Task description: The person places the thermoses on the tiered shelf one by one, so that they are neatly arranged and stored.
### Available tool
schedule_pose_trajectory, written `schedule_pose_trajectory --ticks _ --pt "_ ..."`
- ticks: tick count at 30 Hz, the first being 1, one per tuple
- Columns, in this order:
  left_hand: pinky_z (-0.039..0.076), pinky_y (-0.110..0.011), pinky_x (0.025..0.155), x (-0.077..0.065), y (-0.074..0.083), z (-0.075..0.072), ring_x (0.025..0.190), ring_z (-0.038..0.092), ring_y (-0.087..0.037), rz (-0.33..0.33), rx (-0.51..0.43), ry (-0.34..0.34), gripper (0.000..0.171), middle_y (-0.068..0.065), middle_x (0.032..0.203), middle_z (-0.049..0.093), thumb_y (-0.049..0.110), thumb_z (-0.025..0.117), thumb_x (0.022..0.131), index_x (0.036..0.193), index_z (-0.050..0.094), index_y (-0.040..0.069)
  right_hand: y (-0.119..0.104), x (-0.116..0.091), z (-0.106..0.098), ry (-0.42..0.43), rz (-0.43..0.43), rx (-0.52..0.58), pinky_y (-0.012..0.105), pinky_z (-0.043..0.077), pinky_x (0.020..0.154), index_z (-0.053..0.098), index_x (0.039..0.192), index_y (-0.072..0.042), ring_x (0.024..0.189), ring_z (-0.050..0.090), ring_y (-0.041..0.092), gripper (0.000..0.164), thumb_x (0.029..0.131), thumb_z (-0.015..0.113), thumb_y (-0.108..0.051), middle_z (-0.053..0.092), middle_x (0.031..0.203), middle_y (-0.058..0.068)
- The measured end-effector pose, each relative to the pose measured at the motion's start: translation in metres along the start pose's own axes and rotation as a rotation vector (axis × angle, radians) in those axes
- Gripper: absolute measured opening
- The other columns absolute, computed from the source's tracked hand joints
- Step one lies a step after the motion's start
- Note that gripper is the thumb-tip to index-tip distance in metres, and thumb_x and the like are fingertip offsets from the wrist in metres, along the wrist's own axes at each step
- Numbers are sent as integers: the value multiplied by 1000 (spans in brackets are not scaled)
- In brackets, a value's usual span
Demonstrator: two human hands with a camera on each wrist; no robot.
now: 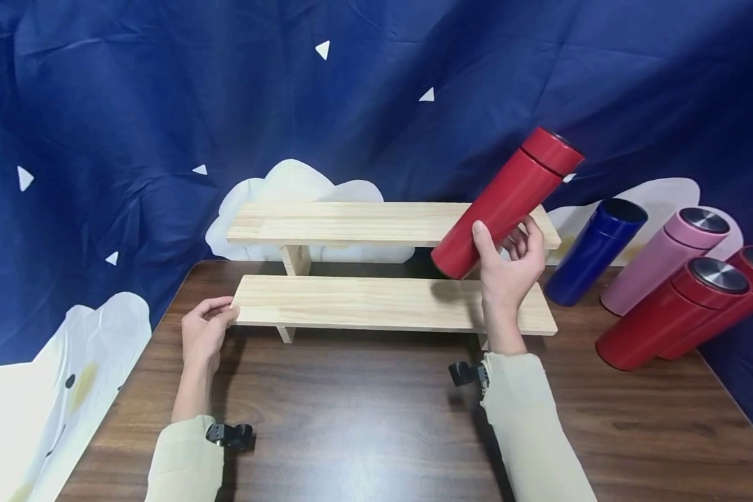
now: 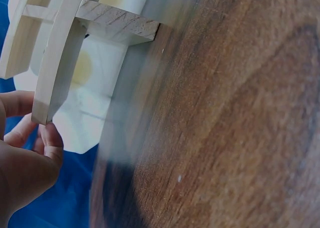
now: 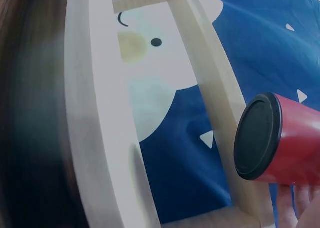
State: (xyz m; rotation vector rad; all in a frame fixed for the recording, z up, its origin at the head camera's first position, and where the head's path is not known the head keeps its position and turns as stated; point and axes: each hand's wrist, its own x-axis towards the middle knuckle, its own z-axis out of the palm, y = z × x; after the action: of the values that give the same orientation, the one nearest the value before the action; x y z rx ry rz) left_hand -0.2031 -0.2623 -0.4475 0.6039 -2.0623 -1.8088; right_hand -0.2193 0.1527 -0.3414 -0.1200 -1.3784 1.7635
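Note:
My right hand [image 1: 510, 268] grips a red thermos bottle [image 1: 508, 202], which leans with its cap up to the right, in front of the upper board of a two-tier wooden shelf [image 1: 351, 222]. In the right wrist view the black base of the red thermos bottle [image 3: 257, 138] faces the camera beside the shelf boards. At the left end of the lower board [image 1: 376, 301], my left hand [image 1: 205, 333] pinches the corner. The left wrist view shows the thumb and fingers of this hand [image 2: 30, 158] on either side of the board's end [image 2: 45, 103].
Right of the shelf stand a blue thermos [image 1: 596, 251], a pink thermos [image 1: 665, 261] and two red thermoses [image 1: 671, 314] with silver-topped caps. The brown wooden table [image 1: 364, 404] lies under everything. Behind it hangs a dark blue cloth [image 1: 163, 90] with white shapes.

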Motion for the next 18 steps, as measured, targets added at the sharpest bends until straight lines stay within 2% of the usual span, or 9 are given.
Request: schedule_pose_trajectory --ticks 6,11,18 --pt "50 -17 63 0 0 0 70 57 -5 9 -9 -8 28 8 77 64 -4 72 85 112 69 -8 19 6 2 -7 9 18 29 50 81 63 129 -5 90 63 19 60 73 85 -10 68 102 5" --pt "50 -17 62 -1 -1 0 69 58 -5 3 -25 -3 27 7 77 64 -4 73 84 111 70 -8 18 2 12 -55 12 49 28 51 78 64 127 -7 89 64 21 58 75 86 -14 70 102 9" --pt "51 -17 63 0 -1 -1 70 58 -5 8 -1 -5 28 7 79 64 -3 72 85 112 69 -8 15 -5 28 -124 19 77 31 53 86 62 131 -4 95 66 24 60 77 85 -16 70 108 12"
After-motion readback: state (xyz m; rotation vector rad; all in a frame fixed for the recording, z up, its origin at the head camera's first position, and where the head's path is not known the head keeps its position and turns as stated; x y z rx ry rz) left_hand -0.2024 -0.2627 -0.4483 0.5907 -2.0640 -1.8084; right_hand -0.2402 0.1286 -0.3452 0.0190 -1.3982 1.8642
